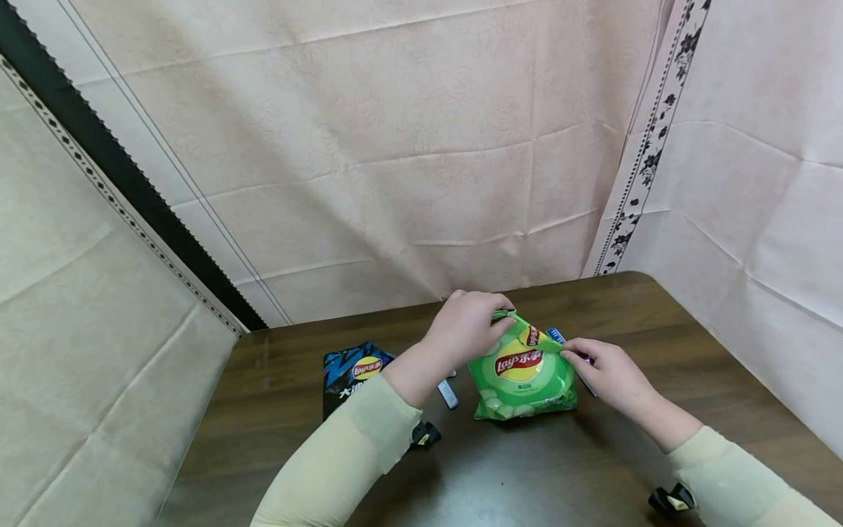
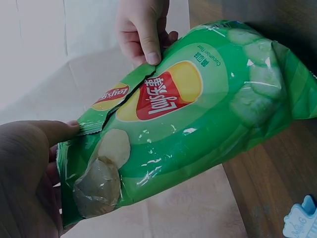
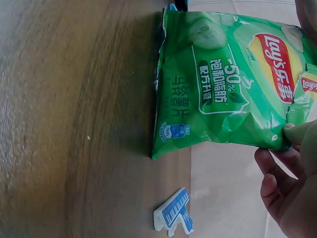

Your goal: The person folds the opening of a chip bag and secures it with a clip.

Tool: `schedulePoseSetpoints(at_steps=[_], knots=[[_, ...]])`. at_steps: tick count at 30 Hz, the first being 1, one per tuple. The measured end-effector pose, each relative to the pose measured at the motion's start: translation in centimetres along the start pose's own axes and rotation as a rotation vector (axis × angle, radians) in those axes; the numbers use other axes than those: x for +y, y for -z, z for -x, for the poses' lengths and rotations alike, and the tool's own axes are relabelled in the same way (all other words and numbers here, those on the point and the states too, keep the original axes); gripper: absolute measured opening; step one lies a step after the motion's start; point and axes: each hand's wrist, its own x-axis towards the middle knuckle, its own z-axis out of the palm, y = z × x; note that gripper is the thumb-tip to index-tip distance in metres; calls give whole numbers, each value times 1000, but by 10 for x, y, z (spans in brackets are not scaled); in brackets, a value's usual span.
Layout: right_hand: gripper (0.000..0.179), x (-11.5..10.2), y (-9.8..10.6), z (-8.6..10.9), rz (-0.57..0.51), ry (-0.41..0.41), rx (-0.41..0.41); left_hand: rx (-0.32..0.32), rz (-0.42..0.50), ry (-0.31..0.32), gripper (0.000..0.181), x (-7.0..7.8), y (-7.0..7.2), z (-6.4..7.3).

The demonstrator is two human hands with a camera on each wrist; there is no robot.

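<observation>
Sleeve partly hides the black packet, while left hand and right hand pinch the green bag.

The green bag reads "Lay's" and "-50%"; the black bag, "Lay's".

Chip bag: green in lighter and darker bands; red-and-yellow logo, white lettering, printed slices in pale green.
Second bag: black with jagged blue streaks; white lettering, yellow-and-red logo.
Clip, right wrist view: white with a blue panel, striped white.
Clip, left wrist view: pale blue.
Table: brown, streaked in a darker wood grain.
Sleeves: plain pale yellow-green.
Wrist straps: black — a touch of yellow on each.
Rear cloth: cream to pinkish; faint tonal pattern, perhaps floral — too dim to be certain.
Right-hand border: white, black flowers.
Left-hand strip: near-black.
Trim alongside: white, dark diamonds.
</observation>
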Motion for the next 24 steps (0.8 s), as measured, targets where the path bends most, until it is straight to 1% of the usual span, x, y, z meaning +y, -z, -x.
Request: schedulePoseSetpoints(at_steps=[3,7,10,14,17,24], knots=[[17,-1,-1,1,12,-3,16,7,26,33,29,-2,1,1],[20,-2,-3,2,32,0,32,16,40,45,27,-3,2,2],[20,-2,-4,2,36,13,47,35,37,31,25,-3,2,2],[18,-2,-5,2,27,33,75,64,17,-10,22,-1,3,2],[18,-1,-4,2,20,38,86,75,7,-35,21,-1,3,2],[19,0,-3,2,7,35,78,87,4,-28,21,-1,3,3]])
